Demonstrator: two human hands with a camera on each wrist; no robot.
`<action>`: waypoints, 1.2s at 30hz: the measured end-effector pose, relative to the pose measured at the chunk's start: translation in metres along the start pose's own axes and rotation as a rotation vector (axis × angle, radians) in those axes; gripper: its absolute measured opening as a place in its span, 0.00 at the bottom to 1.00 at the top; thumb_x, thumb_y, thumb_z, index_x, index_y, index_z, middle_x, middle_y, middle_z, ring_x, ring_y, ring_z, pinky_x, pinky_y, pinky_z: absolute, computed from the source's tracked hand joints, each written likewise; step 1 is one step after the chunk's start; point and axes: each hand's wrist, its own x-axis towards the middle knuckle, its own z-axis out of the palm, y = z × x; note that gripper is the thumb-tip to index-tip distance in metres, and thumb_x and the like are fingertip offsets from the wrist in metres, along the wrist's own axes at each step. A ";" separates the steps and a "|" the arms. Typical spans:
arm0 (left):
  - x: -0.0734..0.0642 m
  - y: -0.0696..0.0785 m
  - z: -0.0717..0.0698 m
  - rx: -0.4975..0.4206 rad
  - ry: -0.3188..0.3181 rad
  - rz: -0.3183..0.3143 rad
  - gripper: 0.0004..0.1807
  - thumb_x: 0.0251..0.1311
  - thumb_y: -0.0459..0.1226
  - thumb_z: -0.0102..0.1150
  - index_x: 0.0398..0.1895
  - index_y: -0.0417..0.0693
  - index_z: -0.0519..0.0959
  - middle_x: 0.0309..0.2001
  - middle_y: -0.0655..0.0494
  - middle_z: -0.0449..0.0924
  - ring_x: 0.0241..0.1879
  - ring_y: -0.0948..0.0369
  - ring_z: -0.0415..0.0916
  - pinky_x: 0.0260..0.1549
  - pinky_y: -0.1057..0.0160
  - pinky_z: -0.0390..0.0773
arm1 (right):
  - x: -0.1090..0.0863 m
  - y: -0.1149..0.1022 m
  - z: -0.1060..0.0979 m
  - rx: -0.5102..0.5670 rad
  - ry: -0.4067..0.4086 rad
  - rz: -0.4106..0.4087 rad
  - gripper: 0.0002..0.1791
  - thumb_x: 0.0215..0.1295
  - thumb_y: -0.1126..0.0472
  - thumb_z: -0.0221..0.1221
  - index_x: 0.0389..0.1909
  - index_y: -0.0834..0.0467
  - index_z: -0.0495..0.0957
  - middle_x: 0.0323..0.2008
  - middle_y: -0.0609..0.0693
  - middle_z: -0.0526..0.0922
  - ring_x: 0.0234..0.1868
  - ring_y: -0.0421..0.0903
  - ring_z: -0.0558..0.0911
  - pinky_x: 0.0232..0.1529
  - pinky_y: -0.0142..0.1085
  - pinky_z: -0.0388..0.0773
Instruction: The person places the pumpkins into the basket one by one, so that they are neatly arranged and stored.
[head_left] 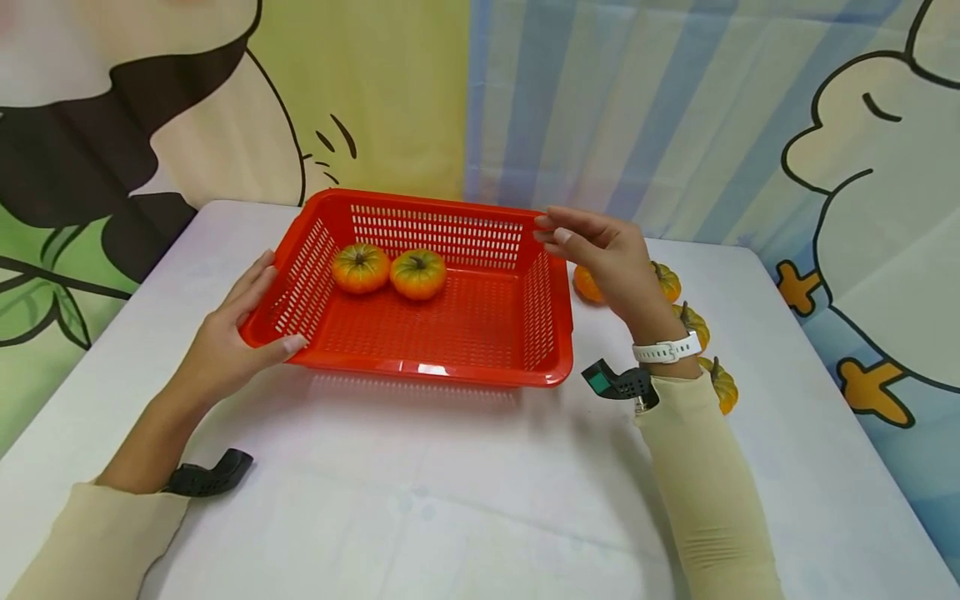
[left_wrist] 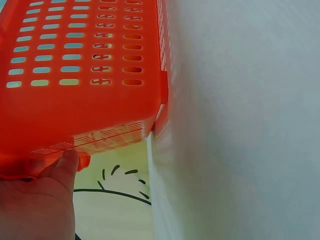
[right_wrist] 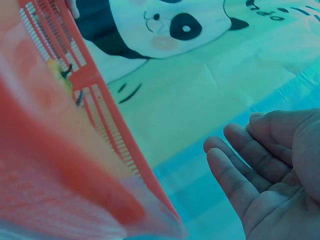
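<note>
A red plastic basket (head_left: 480, 312) with slotted walls stands on the white table. Two small orange-green pumpkins, one on the left (head_left: 361, 268) and one beside it (head_left: 417, 274), lie inside toward its left end. My left hand (head_left: 228, 342) holds the basket's left end, thumb over the rim near the front corner and fingers along the outside wall. In the left wrist view, that hand (left_wrist: 50, 195) is at the basket's end. By the right rear corner is my right hand (head_left: 603, 250), fingers loosely bent; the right wrist view shows nothing in this hand (right_wrist: 270, 175).
Several more pumpkins (head_left: 722, 387) lie on the table right of the basket, partly hidden by my right hand and forearm. A printed cloth backdrop (head_left: 390, 100) hangs behind the white table (head_left: 420, 500). Black straps (head_left: 210, 475) with camera mounts are on both wrists.
</note>
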 end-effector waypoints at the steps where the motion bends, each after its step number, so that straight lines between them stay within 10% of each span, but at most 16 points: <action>1: 0.000 0.000 0.000 0.001 0.000 0.006 0.53 0.54 0.42 0.70 0.77 0.61 0.46 0.75 0.75 0.41 0.74 0.60 0.42 0.46 0.64 0.73 | -0.001 0.001 -0.003 -0.005 0.017 0.002 0.20 0.68 0.60 0.60 0.59 0.60 0.78 0.53 0.58 0.81 0.52 0.52 0.81 0.54 0.41 0.77; 7: -0.003 0.001 -0.003 0.015 0.002 0.018 0.52 0.54 0.42 0.69 0.77 0.60 0.46 0.76 0.72 0.40 0.75 0.60 0.41 0.48 0.56 0.73 | -0.004 0.017 -0.011 -0.064 0.088 -0.008 0.19 0.69 0.60 0.59 0.58 0.61 0.79 0.50 0.58 0.82 0.48 0.51 0.84 0.51 0.35 0.78; 20: -0.001 -0.001 -0.003 -0.013 -0.003 -0.009 0.52 0.54 0.41 0.70 0.77 0.60 0.46 0.75 0.75 0.40 0.74 0.61 0.41 0.44 0.75 0.70 | -0.014 0.035 -0.033 -0.019 0.260 -0.025 0.18 0.67 0.56 0.62 0.54 0.59 0.82 0.49 0.57 0.83 0.51 0.51 0.81 0.52 0.35 0.78; 36: 0.001 0.001 0.001 -0.006 -0.006 -0.009 0.52 0.54 0.41 0.69 0.77 0.60 0.46 0.76 0.73 0.40 0.74 0.59 0.42 0.47 0.59 0.74 | -0.017 0.056 -0.052 -0.170 0.428 0.059 0.20 0.69 0.55 0.59 0.58 0.57 0.79 0.52 0.52 0.82 0.54 0.46 0.79 0.57 0.33 0.74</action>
